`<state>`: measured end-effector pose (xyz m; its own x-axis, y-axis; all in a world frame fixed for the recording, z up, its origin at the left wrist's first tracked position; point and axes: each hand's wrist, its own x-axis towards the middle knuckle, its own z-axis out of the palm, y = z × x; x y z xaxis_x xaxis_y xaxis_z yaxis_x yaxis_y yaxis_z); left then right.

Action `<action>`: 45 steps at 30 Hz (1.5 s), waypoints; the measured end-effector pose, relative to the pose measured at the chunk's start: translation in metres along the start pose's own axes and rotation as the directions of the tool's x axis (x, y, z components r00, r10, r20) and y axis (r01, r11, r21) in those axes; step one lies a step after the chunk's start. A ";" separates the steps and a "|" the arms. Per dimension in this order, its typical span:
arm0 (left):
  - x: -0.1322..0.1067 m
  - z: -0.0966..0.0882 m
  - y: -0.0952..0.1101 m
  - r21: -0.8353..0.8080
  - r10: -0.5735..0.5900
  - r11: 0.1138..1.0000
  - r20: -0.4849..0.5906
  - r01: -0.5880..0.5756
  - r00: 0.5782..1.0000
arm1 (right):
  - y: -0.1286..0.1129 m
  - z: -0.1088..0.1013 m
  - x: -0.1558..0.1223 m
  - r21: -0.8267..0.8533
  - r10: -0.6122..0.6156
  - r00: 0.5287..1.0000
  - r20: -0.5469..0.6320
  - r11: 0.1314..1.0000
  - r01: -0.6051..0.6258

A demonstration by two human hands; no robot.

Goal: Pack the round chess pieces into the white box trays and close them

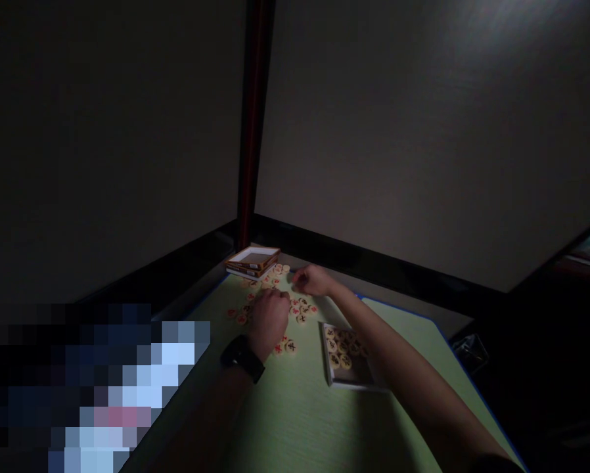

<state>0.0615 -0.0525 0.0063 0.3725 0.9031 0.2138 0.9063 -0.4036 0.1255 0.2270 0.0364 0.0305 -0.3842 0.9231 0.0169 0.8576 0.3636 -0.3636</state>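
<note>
Round Chinese chess pieces (pixel 302 307) with red or black characters lie scattered on the green table (pixel 295 420). My left hand (pixel 269 320), with a dark watch on its wrist, reaches low over the middle of them. Its fingers are curled down, and whatever they hold is hidden. My right hand (pixel 315 280) is at the far side of the pieces, fingers bent inward and pressed together; I cannot make out anything in them. Under my right forearm sits a shallow box (pixel 327 358) partly filled with black-character pieces; the forearm covers its right side.
At the table's far left corner stand stacked shallow boxes or lids (pixel 252 263), with pieces close beside them. Walls (pixel 398 164) rise behind the table. A clear plastic bag-like thing (pixel 471 351) is beyond the right edge. The lower left is pixelated.
</note>
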 end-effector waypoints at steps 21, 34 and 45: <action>-0.001 -0.015 -0.001 -0.079 -0.084 0.993 0.095 0.092 0.992 | -0.034 0.000 0.004 -0.175 -0.015 0.993 0.119 0.984 0.036; 0.008 -0.001 -0.011 -0.208 -0.026 0.978 0.038 0.034 0.999 | -0.022 0.005 -0.024 -0.147 -0.151 0.981 0.119 0.975 0.168; 0.005 -0.008 -0.016 -0.264 -0.077 0.959 0.090 0.098 0.993 | -0.008 -0.015 -0.062 -0.077 -0.132 0.990 0.051 0.988 0.135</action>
<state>0.0472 -0.0430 0.0129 0.3184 0.9409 0.1159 0.8533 -0.3377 0.3973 0.2494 -0.0215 0.0463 -0.5107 0.8596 0.0167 0.8215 0.4936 -0.2855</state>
